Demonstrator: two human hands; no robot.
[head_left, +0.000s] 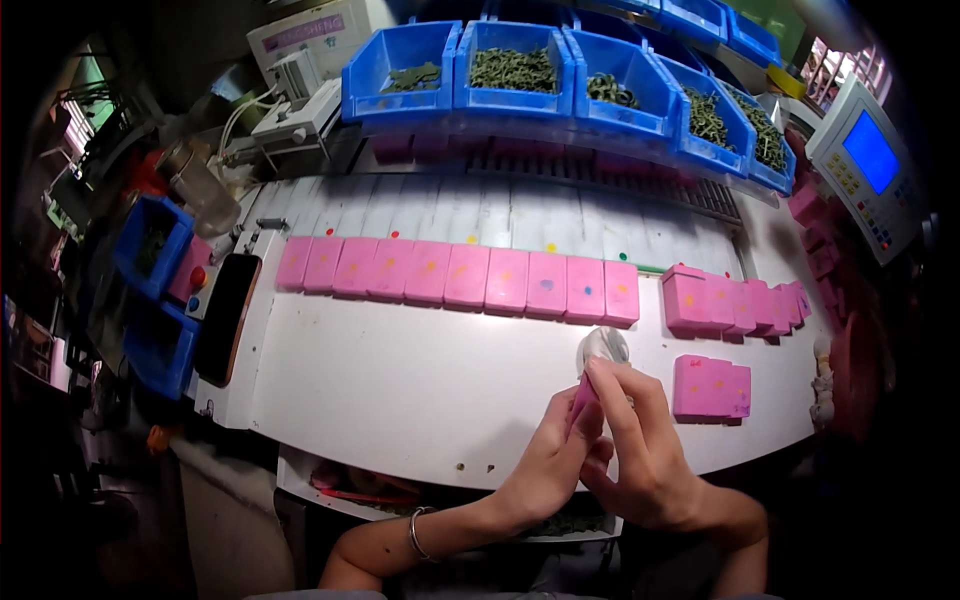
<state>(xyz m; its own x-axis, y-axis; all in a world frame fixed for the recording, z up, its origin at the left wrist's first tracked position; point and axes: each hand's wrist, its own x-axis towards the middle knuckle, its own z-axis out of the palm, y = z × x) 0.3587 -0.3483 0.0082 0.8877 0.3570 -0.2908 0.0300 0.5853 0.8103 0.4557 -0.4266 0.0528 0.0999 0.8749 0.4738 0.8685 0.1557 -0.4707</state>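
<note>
The white table [400, 380] carries rows of pink blocks [466, 274].

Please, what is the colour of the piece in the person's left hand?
The piece in the left hand is pink, best seen in the head view.

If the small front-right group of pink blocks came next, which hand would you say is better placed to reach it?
Probably the right hand: it is nearer those pink blocks, while the left hand is farther away.
</note>
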